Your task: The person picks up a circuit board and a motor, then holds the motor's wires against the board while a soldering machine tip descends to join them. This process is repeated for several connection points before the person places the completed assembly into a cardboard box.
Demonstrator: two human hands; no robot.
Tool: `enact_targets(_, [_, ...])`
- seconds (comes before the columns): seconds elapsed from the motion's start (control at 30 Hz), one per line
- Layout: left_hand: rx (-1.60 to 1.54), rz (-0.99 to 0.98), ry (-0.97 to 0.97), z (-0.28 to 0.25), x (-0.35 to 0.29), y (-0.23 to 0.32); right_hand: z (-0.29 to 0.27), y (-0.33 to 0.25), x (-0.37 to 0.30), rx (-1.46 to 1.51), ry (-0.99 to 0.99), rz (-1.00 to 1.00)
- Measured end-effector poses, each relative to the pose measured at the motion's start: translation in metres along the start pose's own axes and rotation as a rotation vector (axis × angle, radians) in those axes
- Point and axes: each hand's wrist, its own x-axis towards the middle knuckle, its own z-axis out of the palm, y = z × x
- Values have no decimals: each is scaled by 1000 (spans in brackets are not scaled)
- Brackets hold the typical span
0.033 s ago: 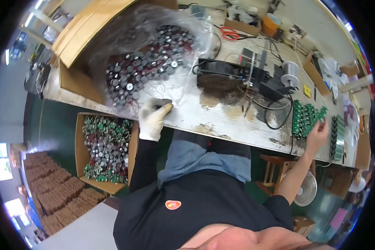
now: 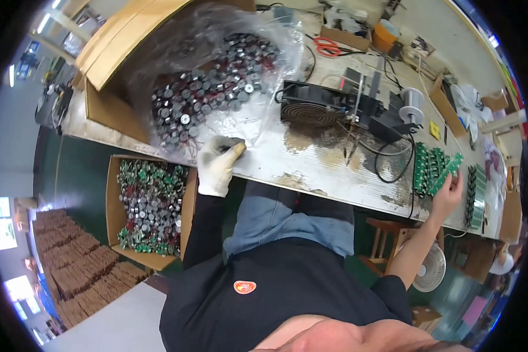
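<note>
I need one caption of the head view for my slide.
At a workbench, the gloved left hand is near grey round parts; the bare right hand holds a green board.

Toward nine o'clock, anything the left hand (image 2: 217, 166) pinches is too small to tell; at three, the right hand (image 2: 448, 195) hides part of a green board (image 2: 453, 166). Near eleven, the top edge crops a cardboard box (image 2: 126, 38); near four, a co-worker (image 2: 501, 265) is blurred.
</note>
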Motion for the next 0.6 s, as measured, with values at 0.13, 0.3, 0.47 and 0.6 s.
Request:
enact_targets(0.13, [49, 85, 24, -3, -1, -7, 5, -25, -48, 688, -236, 180])
enact_targets(0.3, [128, 239, 39, 5, 5, -4, 2, -52, -103, 615, -568, 234])
enact_targets(0.47, [113, 100, -4, 30, -3, 15, 24, -56, -120, 417, -770, 184])
enact_targets(0.6, [127, 52, -126, 43, -15, 12, 38, -71, -119, 283, -813, 83])
